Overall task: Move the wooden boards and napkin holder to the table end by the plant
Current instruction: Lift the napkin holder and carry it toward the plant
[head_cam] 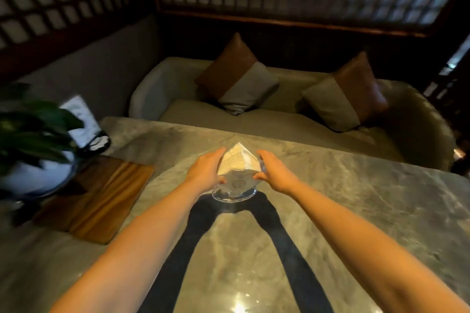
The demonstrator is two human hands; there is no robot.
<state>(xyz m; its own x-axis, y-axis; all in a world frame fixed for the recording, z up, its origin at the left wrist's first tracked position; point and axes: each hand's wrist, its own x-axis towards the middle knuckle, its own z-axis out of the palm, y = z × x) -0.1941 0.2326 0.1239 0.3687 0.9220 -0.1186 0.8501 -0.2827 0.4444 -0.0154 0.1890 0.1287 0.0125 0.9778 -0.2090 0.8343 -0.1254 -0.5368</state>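
The left hand (206, 170) is cupped against the left side of the napkin holder (236, 173), fingers curled around its clear wall, and the right hand (276, 170) presses against the opposite side in the same way, so the holder is clasped between the two palms. The holder is a clear fan-shaped piece with a round base, filled with pale folded napkins (235, 161); whether its base rests on the table or is just lifted off cannot be told, though dark shadows of both forearms fall on the stone right under it. It sits near the middle of the grey marble table (343, 198). To the left, well apart from the holder, the wooden boards (99, 195) lie flat on the table, apparently stacked, beside the plant (30, 132), whose dark leaves rise from a round white pot (35, 175) at the table's left end. Beyond the table's far edge stands a pale bench seat (229, 117) with two brown-and-grey cushions (239, 76) leaning against its back.
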